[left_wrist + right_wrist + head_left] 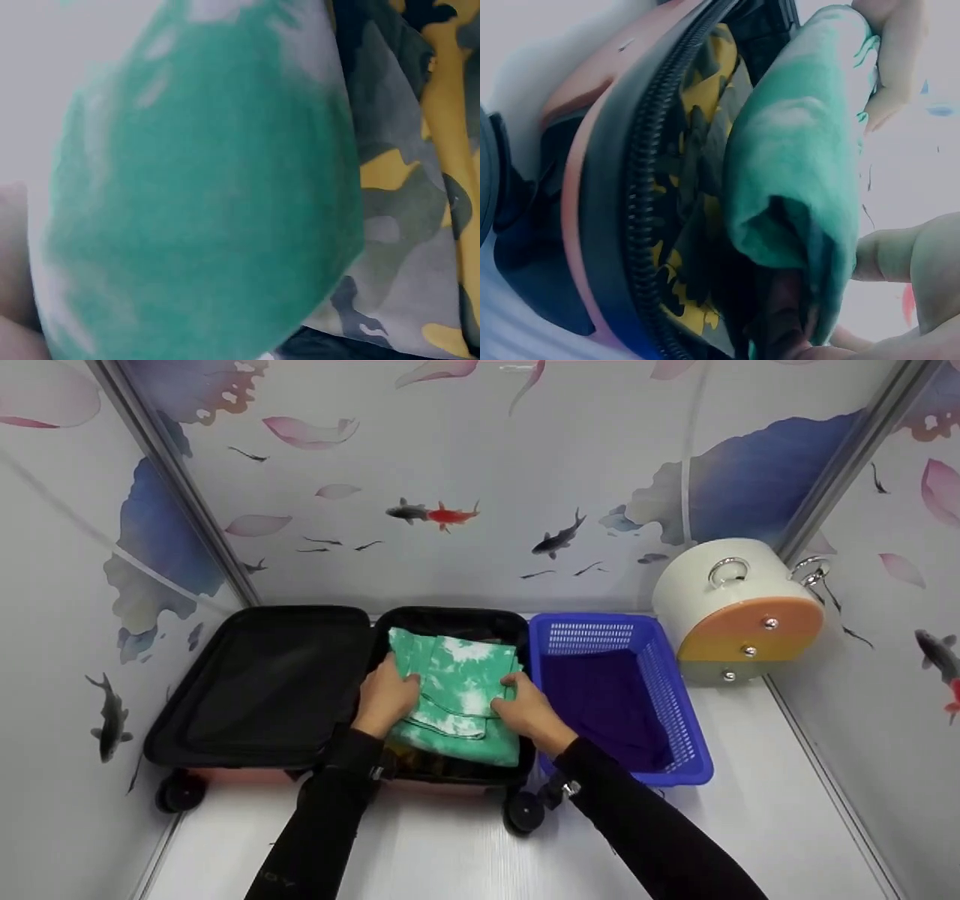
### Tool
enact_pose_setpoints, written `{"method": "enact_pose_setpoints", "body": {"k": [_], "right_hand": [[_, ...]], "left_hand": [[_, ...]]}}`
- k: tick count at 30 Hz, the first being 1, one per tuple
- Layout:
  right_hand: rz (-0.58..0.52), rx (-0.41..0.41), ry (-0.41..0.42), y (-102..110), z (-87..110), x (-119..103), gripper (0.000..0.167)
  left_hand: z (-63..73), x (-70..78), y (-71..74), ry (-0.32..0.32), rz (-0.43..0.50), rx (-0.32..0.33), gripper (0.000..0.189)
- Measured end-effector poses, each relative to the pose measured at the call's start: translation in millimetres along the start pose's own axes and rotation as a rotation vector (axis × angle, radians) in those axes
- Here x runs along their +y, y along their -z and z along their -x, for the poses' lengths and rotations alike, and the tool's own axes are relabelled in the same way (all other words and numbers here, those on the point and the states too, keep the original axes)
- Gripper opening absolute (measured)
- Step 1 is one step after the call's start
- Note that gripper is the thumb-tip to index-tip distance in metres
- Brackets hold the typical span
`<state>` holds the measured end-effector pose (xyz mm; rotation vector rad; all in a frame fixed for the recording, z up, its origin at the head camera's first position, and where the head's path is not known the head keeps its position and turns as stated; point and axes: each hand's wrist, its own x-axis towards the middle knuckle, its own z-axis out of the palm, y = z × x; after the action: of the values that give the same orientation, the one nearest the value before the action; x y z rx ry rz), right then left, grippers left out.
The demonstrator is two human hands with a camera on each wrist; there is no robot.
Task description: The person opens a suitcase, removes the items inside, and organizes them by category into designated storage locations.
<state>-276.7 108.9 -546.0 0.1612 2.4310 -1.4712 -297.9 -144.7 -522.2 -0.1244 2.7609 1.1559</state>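
Note:
A folded green-and-white tie-dye garment (465,675) lies over the right half of an open suitcase (517,622). My left hand (386,697) grips its left edge, thumb on top. At the opposite edge my right hand (531,711) pinches the cloth; in the right wrist view the thumb and fingers (889,255) stand on either side of the folded layers. Beneath it, yellow, grey and black camouflage cloth (405,225) shows inside the suitcase. In the left wrist view the green cloth (210,195) hides most of the left hand.
The suitcase's black other half (277,682) lies spread out to the left. On the right stands a blue plastic basket (694,742) with dark purple cloth (600,697) inside. A white round-sided box with coloured drawers (742,622) sits behind it, against the patterned walls.

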Motion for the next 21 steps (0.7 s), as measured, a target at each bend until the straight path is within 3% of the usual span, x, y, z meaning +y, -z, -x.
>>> {"method": "enact_pose_setpoints", "body": {"k": [7,13,21], "right_hand": [[-0.013,0.038,0.093,8.6,13.3,-17.1,0.049],[0.000,0.126,0.185,33.3,24.2,-27.4,0.049],[0.008,0.223,0.231,80.1,27.4,-16.8,0.051]], "left_hand": [[16.6,18.2,-2.1,-0.140,0.037,0.085,0.074],[31.0,42.5,-3.0,-0.246,0.098,0.146,0.077],[46.3,71.2,-17.8,-0.369,0.213,-0.041,0.090]]}}
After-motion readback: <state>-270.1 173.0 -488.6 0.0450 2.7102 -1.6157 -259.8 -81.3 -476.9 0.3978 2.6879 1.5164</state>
